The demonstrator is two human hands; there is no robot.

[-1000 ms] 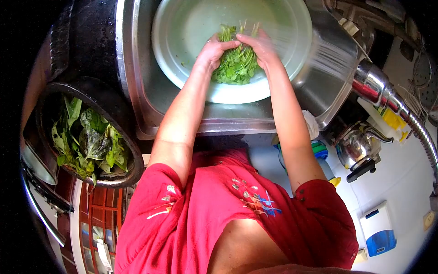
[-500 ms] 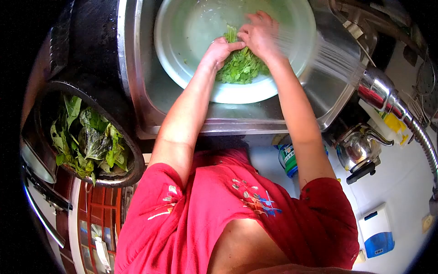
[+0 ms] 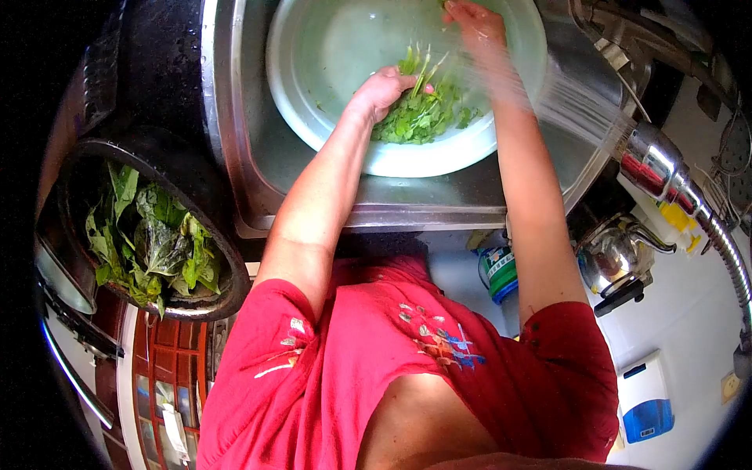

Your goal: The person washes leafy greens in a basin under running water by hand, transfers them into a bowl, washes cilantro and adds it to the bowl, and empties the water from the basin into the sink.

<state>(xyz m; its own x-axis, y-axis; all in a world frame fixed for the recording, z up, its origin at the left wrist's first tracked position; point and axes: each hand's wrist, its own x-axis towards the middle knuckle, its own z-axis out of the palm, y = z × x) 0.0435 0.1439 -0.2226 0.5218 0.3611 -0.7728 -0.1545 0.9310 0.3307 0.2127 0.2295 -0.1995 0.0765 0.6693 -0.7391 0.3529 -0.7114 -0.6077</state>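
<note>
My left hand (image 3: 384, 90) is closed around a bunch of leafy green herbs (image 3: 427, 113), its pale stems pointing up past the thumb and the leaves spread below. The bunch is inside a large pale green basin (image 3: 423, 166) that stands in a steel sink. Over the basin's far right side, my right hand (image 3: 476, 25) has its fingers pinched together, with a speck of green at the fingertips, too small to name. Water sprays leftward from a chrome shower-type faucet (image 3: 654, 157), across my right forearm and into the basin.
Left of the sink (image 3: 313, 215), a dark pot (image 3: 215, 266) holds torn green leaves (image 3: 160, 243). A metal kettle (image 3: 615, 254) and a bottle with a green label (image 3: 497, 270) are at the right, below the sink's edge. The faucet's metal hose (image 3: 728, 243) curves along the right.
My right hand has left the herbs and moved up and right, toward the basin's far rim. My left hand still grips the bunch, whose leaves have spread to the right.
</note>
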